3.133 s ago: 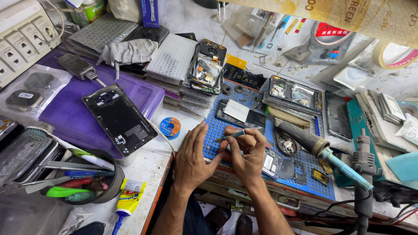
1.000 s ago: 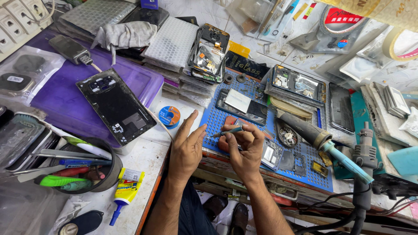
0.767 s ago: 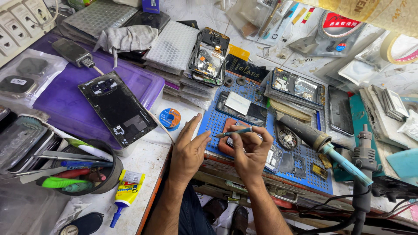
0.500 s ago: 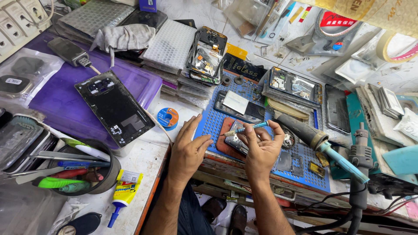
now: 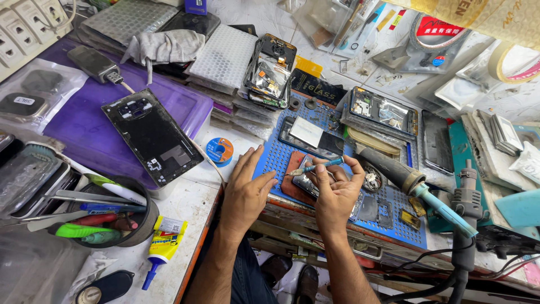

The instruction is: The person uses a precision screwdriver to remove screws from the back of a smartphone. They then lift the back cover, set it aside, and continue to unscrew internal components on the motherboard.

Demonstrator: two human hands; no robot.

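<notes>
Fingers of my right hand (image 5: pixel 336 194) pinch a thin screwdriver (image 5: pixel 315 165) with a blue handle, and its tip points left and down at a small phone part (image 5: pixel 305 184). That part lies on a reddish pad (image 5: pixel 291 186) on the blue work mat (image 5: pixel 337 169), just under my hand. My left hand (image 5: pixel 246 191) lies flat on the mat's left edge with its fingers spread open, holding nothing, and one fingertip is close to the screwdriver tip. A big soldering iron (image 5: pixel 416 188) rests on the mat to my right. An open black phone back (image 5: pixel 152 137) lies on a purple box (image 5: pixel 84 135) to my left, near a small blue roll of wire (image 5: pixel 219 151). A cup of pens (image 5: pixel 107 217) and a yellow glue bottle (image 5: pixel 163 247) sit near me.
</notes>
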